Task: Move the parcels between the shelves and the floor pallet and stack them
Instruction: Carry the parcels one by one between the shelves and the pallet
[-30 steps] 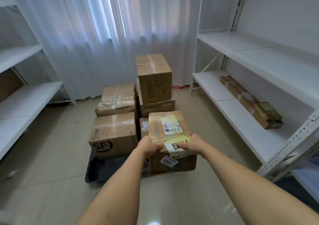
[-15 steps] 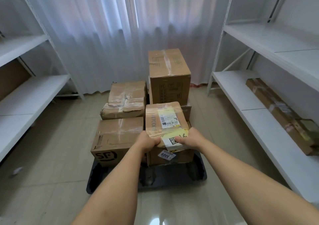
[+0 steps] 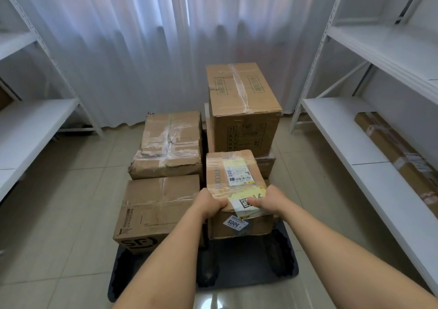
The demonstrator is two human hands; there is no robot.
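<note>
Parcel (image 3: 233, 185): rectangular corrugated cardboard, glossy clear tape, white label and yellow tape on top. Long axis runs away from camera, toward curtain (image 3: 166, 48). Position: over front right of pallet (image 3: 284, 256), just beside SF box (image 3: 156, 207).
Left hand (image 3: 209, 201): fingers curled over near left top edge.
Right hand (image 3: 266, 201): grips near right top edge.
Pallet: black, ribbed plastic.
Shelves (image 3: 343, 128): white metal.

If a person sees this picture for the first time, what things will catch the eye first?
First, the two hands at the centre, gripping the near edge of a labelled parcel above the dark floor pallet. Behind it stands a tall taped box, the highest of the stack. A long flat parcel lies on the right shelf.
</note>
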